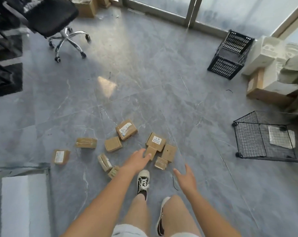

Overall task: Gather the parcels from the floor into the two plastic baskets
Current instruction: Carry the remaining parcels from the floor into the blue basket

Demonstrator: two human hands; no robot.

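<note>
The parcels, small taped cardboard boxes, lie scattered on the floor; they look light and stiff, best taken across opposite flat sides. Left hand and right hand reach down, fingers spread, holding nothing

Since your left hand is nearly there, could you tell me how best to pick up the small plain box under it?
Probably from above: the small plain box lies flat, wedged against the labelled box behind it. Its left and right sides look free, so span those with thumb and fingers of the left hand.
</note>
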